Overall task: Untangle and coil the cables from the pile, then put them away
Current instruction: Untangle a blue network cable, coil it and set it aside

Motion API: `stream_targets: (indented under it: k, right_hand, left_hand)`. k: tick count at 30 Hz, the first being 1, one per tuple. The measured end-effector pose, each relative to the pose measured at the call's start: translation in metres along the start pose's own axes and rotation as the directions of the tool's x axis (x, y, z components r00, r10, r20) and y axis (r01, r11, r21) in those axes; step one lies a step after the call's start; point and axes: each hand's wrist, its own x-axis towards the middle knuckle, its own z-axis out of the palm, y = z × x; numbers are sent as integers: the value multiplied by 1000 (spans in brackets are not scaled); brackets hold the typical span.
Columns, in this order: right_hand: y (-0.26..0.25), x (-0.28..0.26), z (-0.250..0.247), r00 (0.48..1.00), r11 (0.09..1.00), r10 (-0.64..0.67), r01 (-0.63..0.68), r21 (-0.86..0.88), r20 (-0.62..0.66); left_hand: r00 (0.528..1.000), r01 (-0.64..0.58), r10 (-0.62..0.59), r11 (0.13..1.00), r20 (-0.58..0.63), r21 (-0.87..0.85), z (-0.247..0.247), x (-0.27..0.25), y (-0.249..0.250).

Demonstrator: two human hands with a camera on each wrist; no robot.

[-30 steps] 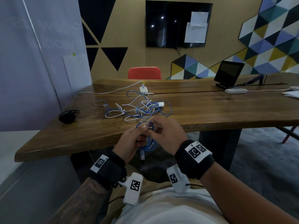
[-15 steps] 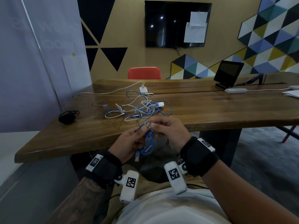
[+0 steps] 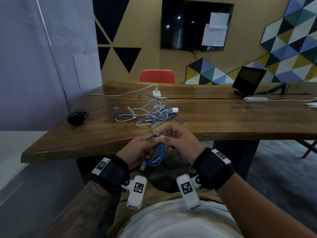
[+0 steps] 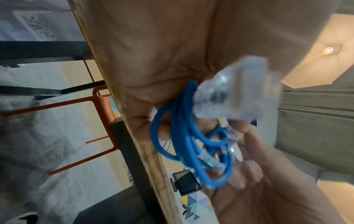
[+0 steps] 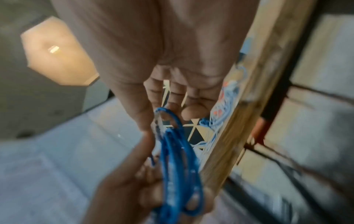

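Note:
A small coil of blue network cable (image 3: 157, 155) hangs between my hands, just in front of the wooden table's near edge (image 3: 103, 148). My left hand (image 3: 151, 143) grips the coil's loops (image 4: 191, 144), and a clear plug (image 3: 142, 166) dangles beneath it. My right hand (image 3: 163, 137) pinches the cable's other end at the top of the coil (image 5: 178, 166). The second clear plug (image 4: 235, 91) is blurred close to the left wrist camera. A tangled pile of blue and white cables (image 3: 151, 114) lies on the table beyond my hands.
A black pouch (image 3: 77, 117) sits at the table's left, by a pale wall. A white power strip (image 3: 157, 93) lies behind the pile. A small screen (image 3: 248, 81) and a white adapter (image 3: 255, 99) stand at the far right. An orange chair (image 3: 157, 76) is across the table.
Both hands rose a little toward the table edge. My right hand turned outward and brought the cable's end up to the top of the coil. The pile has not moved.

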Motion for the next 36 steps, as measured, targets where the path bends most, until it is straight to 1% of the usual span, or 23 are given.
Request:
stream_targets:
  k: [1, 3, 5, 7, 9, 10, 11, 12, 13, 14, 15, 16, 18, 19, 21, 23, 27, 31, 34, 35, 36]
  right_hand:
    - [1, 1, -1, 998, 994, -63, 61, -94, -21]
    - [1, 3, -1, 985, 977, -151, 136, -164, -81]
    - [-1, 1, 1, 955, 948, -255, 217, -233, -150]
    - [0, -1, 4, 920, 894, -347, 266, -362, -182]
    - [0, -4, 5, 900, 814, -420, 317, -487, -117]
    - [-1, -5, 5, 892, 787, -445, 352, -506, -72]
    - [-1, -5, 6, 892, 791, -449, 369, -488, -54]
    - [-3, -5, 8, 905, 836, -419, 354, -420, -71]
    - [-6, -5, 9, 930, 901, -350, 301, -313, -115]
    - [-8, -4, 10, 955, 951, -261, 229, -208, -141]
    - [-8, -1, 9, 974, 976, -177, 156, -149, -140]
    - [-8, 2, 8, 986, 980, -130, 112, -164, -107]
    - [-7, 6, 5, 991, 966, -132, 120, -228, -36]
    - [-7, 6, 3, 990, 966, -134, 122, -228, -37]
    - [-6, 5, 2, 990, 976, -121, 106, -191, -72]
    - [-4, 4, 3, 993, 984, -93, 79, -162, -79]
    - [-1, 3, 7, 997, 996, 34, -40, -84, -72]
    - [0, 6, 12, 994, 997, 71, -73, -19, -87]
    - [3, 8, 7, 981, 992, 120, -112, 58, -152]
    - [4, 8, 5, 978, 991, 122, -110, 78, -171]
    - [4, 7, 4, 978, 992, 112, -102, 68, -177]
  left_hand:
    - [999, -24, 25, 1000, -33, 13, 3, 1, -2]
    - [994, -66, 70, 997, -86, 42, 7, 4, -6]
    - [990, -96, 99, 995, -100, 34, 10, 7, -9]
    - [984, -114, 114, 993, -136, 14, 9, 8, -11]
    - [967, -155, 163, 987, -197, 51, 8, 10, -12]
    - [955, -184, 195, 981, -225, 68, 9, 10, -12]
    - [942, -198, 212, 977, -258, 80, 10, 10, -11]
    - [934, -206, 223, 975, -281, 86, 10, 10, -10]
    - [929, -216, 232, 972, -288, 89, 11, 10, -8]
    - [928, -223, 240, 971, -284, 92, 11, 10, -8]
    - [932, -223, 241, 970, -271, 94, 11, 9, -8]
    - [938, -220, 237, 971, -254, 94, 11, 9, -8]
    - [952, -206, 224, 973, -208, 105, 11, 9, -9]
    - [961, -194, 211, 975, -180, 109, 13, 8, -9]
    - [975, -164, 176, 982, -139, 92, 19, 8, -9]
    - [982, -144, 149, 988, -112, 54, 22, 7, -9]
    - [986, -120, 121, 993, -113, 14, 18, 7, -10]
    - [981, -143, 141, 990, -130, -6, 16, 6, -11]
    - [986, -128, 123, 991, -111, -41, 13, 9, -13]
    - [988, -124, 120, 992, -96, -34, 14, 9, -13]
    - [987, -131, 132, 991, -87, 13, 14, 9, -13]
